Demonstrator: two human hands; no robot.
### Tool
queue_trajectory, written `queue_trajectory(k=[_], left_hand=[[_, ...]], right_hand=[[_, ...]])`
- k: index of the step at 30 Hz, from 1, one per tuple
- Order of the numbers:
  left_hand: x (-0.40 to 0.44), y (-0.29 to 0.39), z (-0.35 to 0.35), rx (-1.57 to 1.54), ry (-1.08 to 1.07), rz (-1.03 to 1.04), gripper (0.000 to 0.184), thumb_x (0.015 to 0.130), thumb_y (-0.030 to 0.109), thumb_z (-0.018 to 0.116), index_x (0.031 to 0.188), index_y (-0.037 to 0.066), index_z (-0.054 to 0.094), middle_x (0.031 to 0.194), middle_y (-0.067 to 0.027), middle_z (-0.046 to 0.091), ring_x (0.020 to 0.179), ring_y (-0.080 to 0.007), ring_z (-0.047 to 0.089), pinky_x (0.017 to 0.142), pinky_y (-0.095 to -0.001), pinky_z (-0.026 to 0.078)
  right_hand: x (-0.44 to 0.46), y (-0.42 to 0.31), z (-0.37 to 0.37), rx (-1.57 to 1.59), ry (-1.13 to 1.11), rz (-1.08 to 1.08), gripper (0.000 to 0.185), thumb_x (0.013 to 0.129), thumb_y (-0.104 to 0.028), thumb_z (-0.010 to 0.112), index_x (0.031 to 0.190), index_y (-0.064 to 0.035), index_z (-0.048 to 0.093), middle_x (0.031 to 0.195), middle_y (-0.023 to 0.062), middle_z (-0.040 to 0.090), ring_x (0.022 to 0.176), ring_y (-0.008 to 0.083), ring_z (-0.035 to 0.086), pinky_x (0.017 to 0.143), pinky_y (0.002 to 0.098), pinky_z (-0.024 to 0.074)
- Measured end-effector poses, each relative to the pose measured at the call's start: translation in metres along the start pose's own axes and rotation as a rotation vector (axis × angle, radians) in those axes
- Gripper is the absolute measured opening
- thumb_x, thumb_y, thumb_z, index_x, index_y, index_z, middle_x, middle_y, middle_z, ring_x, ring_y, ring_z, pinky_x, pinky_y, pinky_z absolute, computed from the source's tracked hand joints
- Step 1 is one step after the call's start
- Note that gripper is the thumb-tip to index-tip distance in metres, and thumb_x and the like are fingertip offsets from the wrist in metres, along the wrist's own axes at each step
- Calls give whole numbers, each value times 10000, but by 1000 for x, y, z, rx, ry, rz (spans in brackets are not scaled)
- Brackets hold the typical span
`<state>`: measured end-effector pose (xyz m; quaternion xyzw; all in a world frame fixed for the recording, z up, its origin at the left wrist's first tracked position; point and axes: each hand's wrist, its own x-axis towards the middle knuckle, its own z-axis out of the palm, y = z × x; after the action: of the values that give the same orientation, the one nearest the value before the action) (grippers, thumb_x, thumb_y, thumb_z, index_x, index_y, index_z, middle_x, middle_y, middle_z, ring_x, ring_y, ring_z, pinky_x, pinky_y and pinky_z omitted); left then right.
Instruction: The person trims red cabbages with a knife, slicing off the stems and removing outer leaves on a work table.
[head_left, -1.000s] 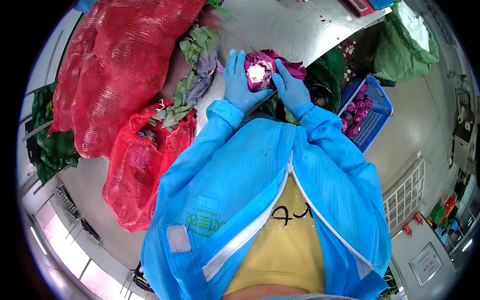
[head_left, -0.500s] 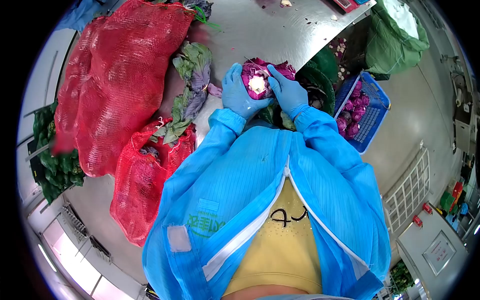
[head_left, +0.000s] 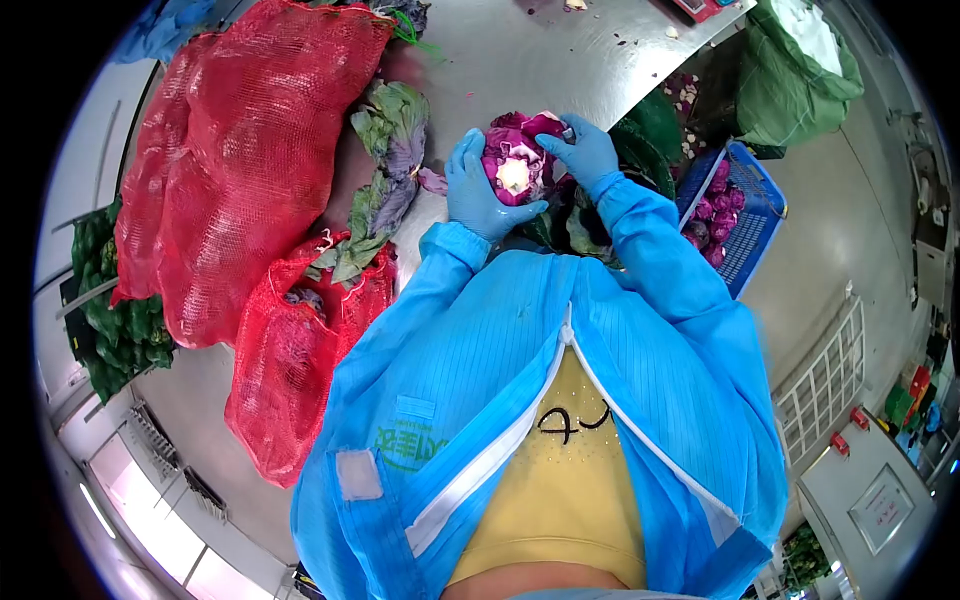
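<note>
In the head view, the left hand (head_left: 480, 192) cups one side of a round purple cabbage (head_left: 514, 172), its pale cut end showing; the right hand (head_left: 585, 152) has its fingers closed on a purple leaf (head_left: 546, 126) at the other side; the cabbage is over the shiny tabletop (head_left: 530, 65), close to its edge; big floppy leaves (head_left: 388, 150) and a red net bag (head_left: 262, 130) are on the left; a blue basket (head_left: 748, 262) with small purple heads (head_left: 716, 215) is on the right.

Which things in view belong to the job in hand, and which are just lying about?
Likely in the job:
cabbage, between left hand and right hand
small red sack, a head inside
blue crate of purple heads

Apparently lying about:
leaves left of the hands
green sack
</note>
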<state>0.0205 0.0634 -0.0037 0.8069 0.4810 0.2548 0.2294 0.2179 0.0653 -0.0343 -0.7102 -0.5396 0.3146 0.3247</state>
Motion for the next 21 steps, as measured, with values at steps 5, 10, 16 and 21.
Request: queue_trajectory(k=[5, 10, 16, 21], left_hand=[[-11, -18, -3, -191, 45, 45, 1170, 441, 415, 872, 1348, -10, 266, 1335, -211, 343, 1230, -360, 346, 1060, -419, 285], [-6, -34, -2, -306, 59, 6, 1171, 430, 399, 885, 1343, -2, 269, 1289, -166, 357, 1213, -320, 372, 1050, -401, 314], [1, -43, -4, -414, -40, -72, 1155, 423, 378, 893, 1326, -4, 284, 1260, -156, 373, 1184, -298, 412, 1042, -391, 338], [3, -52, -6, -603, -89, -70, 1136, 446, 287, 912, 1349, 28, 273, 1289, -133, 396, 1187, -253, 435, 1025, -387, 376]], right_hand=[[17, 40, 18, -5, 174, 365, 520, 712, -408, 734, 1063, -44, 611, 912, 176, 658, 850, 350, 640, 728, 406, 511], [-10, 33, 19, -26, 327, 350, 530, 718, -368, 751, 1138, -87, 590, 907, 137, 654, 825, 284, 643, 726, 363, 507], [-24, -14, 4, 371, 13, -465, 404, 765, -140, 726, 1152, -110, 615, 998, 49, 608, 929, 166, 574, 835, 292, 455], [-10, -14, 0, 290, -181, -373, 383, 714, -243, 764, 1045, -104, 632, 995, 59, 588, 906, 213, 575, 817, 320, 460]])
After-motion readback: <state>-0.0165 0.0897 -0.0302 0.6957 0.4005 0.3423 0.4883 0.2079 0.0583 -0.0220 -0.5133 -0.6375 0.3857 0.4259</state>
